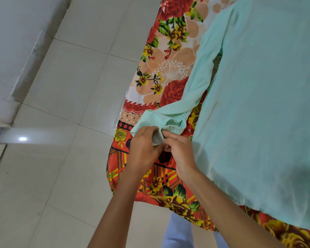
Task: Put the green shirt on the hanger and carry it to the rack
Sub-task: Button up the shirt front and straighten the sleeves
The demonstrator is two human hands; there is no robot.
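Green shirt point(261, 97) lies spread flat on the floral sheet point(170, 72), body covering most of the sheet's right side. One sleeve point(191, 97) runs down toward the sheet's near left edge, cuff end bunched there.

Both hands are at that cuff. Left hand point(143, 149) has fingers curled, pinching the cuff fabric. Right hand point(181, 151) just beside it, fingers also curled onto the same fabric fold. Both grips closed on the shirt's sleeve end, hands nearly touching each other.

No hanger in view anywhere around the sheet. No rack in view either. Only tiled floor point(70, 86) left of the sheet.

Status, my read: early. Looks like sleeve prep, maybe turning the cuff right side out, can't tell for sure. Shirt isn't on a hanger yet. Still left: fetch the hanger, thread it through the shoulders, lift off the sheet, carry to the rack.
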